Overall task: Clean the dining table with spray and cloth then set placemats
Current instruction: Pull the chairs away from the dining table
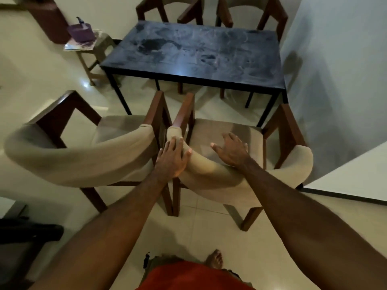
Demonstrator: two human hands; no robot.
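— How are the person's hands placed?

— Both bare arms reach forward and down from the bottom of the view. The left hand (171, 159) lies on the padded beige backrest of the right-hand wooden armchair (226, 176), fingers laid over the curved top edge and the thumb curled round its inner side, so it grips the padding. The right hand (232, 149) hovers or rests just above the same chair's backrest and seat with the fingers spread and relaxed; whether the palm touches the fabric cannot be told.

— What are the chairs like?

— Two stand side by side, nearly touching at their armrests. Each has a dark reddish-brown wooden frame with straight legs and slanted arms, and a rounded backrest wrapped in smooth beige cloth. The left-hand armchair (69, 155) is untouched.

— And the table?

— The rectangular dark dining table (194, 57) stands beyond the chairs, against the pale wall, on thin black metal legs. Its top is matte, with smeared, cloudy streaks and darker patches. Two more wooden chairs (211, 11) sit at its far side.

— Anything to clean with?

— On a small tan plastic stool (98, 51) left of the table sits a purple tub (81, 32) with a spray nozzle showing above it, on flat purple-and-white mats (80, 46). The floor is glossy pale tile.
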